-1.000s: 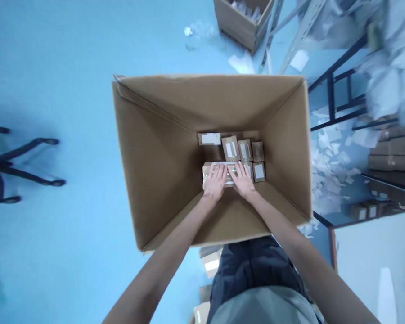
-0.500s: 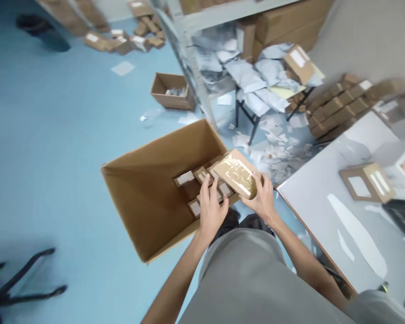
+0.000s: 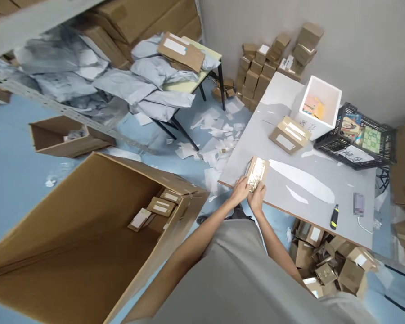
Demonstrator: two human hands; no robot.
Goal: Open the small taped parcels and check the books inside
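Observation:
Between my two hands is a small cardboard box (image 3: 258,172) with shiny clear tape over its top, at the near edge of the grey table (image 3: 243,155). My left hand (image 3: 240,191) is closed on its left near corner. My right hand (image 3: 257,198) grips its near side, thumb up. Whether the box rests on the tabletop I cannot tell. To my left stands a large open carton (image 3: 87,216); several small labelled boxes (image 3: 161,206) lie inside at its right end. Another small labelled box (image 3: 289,135) sits farther back on the table.
On the table are a white foam box (image 3: 320,105), a black crate (image 3: 357,139) and a yellow-black box cutter (image 3: 334,217). Loose cartons (image 3: 327,265) lie beneath it. Grey mailing bags (image 3: 155,74) cover a small table; paper scraps (image 3: 216,135) litter the floor.
My view has swung right, from the large carton towards the table. The taped box has moved with my hands from above the carton to the table's edge; my left hand now holds it too.

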